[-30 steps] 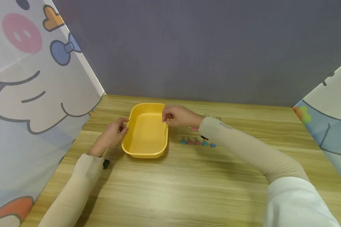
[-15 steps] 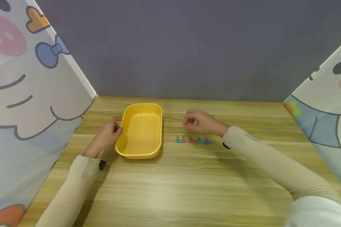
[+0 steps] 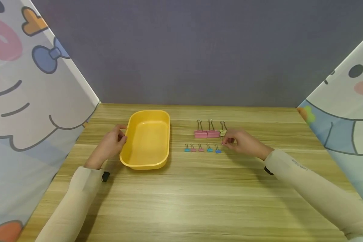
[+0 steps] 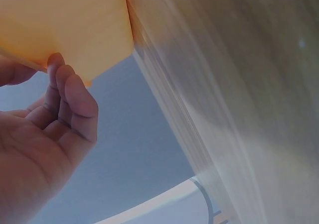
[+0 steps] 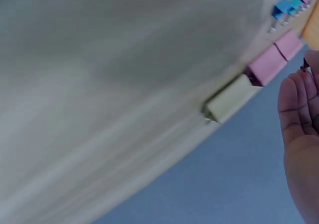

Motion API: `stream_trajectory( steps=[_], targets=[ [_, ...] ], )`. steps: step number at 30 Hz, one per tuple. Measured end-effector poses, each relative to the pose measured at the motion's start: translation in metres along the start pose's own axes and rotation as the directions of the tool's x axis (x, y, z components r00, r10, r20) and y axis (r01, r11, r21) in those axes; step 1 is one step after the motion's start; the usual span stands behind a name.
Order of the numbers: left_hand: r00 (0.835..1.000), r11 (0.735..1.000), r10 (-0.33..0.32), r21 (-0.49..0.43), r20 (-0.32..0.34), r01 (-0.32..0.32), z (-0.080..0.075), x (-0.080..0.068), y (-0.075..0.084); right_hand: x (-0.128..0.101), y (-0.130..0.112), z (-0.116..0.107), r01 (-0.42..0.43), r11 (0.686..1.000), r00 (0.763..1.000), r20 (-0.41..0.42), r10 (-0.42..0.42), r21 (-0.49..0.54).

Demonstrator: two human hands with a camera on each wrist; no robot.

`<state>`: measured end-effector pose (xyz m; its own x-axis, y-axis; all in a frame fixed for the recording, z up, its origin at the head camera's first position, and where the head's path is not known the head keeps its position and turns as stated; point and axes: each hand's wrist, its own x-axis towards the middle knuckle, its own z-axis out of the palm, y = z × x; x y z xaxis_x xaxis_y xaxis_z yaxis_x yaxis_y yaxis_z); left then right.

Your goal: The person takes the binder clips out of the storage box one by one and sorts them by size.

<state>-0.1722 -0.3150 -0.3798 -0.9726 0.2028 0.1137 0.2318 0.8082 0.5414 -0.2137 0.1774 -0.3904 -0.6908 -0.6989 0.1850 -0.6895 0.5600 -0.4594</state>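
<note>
My left hand (image 3: 110,144) holds the left rim of a yellow plastic tray (image 3: 145,166), fingertips against its wall (image 4: 94,20) in the left wrist view. My right hand (image 3: 242,143) pinches a small reddish binder clip (image 5: 305,63) between thumb and fingertips, mostly hidden by them. Just behind that hand stand two large pink binder clips (image 3: 200,134) and a pale yellow-green one (image 5: 232,99), side by side with wire handles raised. In front of them lies a row of several small binder clips (image 3: 201,150) in teal, pink and blue.
All of it is on a wood-grain table (image 3: 181,201). A dark grey panel (image 3: 181,53) rises behind the table's far edge. Cartoon-printed cloth walls (image 3: 36,111) stand at left and right.
My right hand has moved from the tray's right rim rightward past the clips, to beside the yellow-green one, uncovering the large pink clips. My left hand stays at the tray.
</note>
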Motion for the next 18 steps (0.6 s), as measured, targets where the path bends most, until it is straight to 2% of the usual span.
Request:
stream_trajectory(
  steps=[9,13,16,18],
  targets=[
    [1.0,1.0,0.003,-0.012,-0.005,-0.003,-0.001,-0.002,-0.002,-0.015,0.017,0.016,-0.011,0.999,1.0,0.021,0.01,0.046],
    [0.999,0.999,-0.033,-0.003,-0.004,0.033,-0.003,-0.003,0.0,-0.019,0.022,0.02,-0.032,0.998,0.998,0.049,0.03,0.048],
    [0.996,0.997,-0.07,0.034,-0.06,0.072,-0.008,-0.002,0.007,-0.021,0.022,0.021,-0.051,0.997,0.997,0.056,0.048,0.049],
    [0.992,0.993,-0.073,0.082,-0.102,0.081,-0.013,0.0,0.02,-0.02,0.019,0.02,-0.068,0.997,0.997,0.039,0.066,0.036]
  ],
)
